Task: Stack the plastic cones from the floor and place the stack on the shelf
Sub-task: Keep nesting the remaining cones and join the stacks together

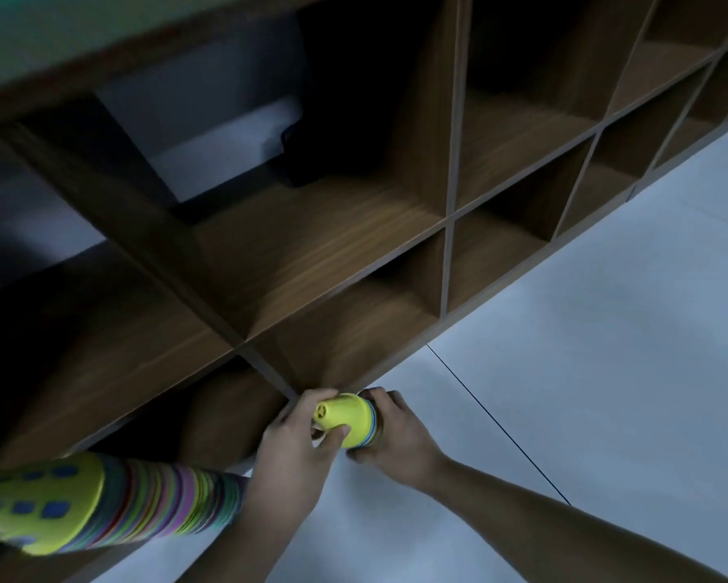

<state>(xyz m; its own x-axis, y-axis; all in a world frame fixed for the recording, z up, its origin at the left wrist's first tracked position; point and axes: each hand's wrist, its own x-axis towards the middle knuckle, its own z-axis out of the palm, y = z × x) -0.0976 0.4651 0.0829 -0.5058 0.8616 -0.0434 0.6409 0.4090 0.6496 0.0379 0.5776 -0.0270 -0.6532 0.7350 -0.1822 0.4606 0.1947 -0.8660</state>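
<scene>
Stacking, lower centre — left hand (293, 450) and right hand (398, 435) both clasp the cones (347, 419). Next, probably: onto the shelf (341, 288) above.

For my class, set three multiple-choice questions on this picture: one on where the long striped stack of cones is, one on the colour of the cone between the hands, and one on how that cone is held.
1. Where in the view is the long striped stack?
A. In the shelf's top row
B. At the lower left, left of the left hand
C. On the floor at the far right

2. What colour is the cone between the hands?
A. Red
B. White
C. Yellow

3. How is that cone held?
A. Both hands grip it
B. It stands untouched on the floor
C. Only the right hand touches it

Answers:
1 B: the striped stack runs in from the lower left corner.
2 C: its whole visible body is yellow.
3 A: the left hand's thumb presses on the cone while the right hand's fingers curl round its wide end.
</scene>
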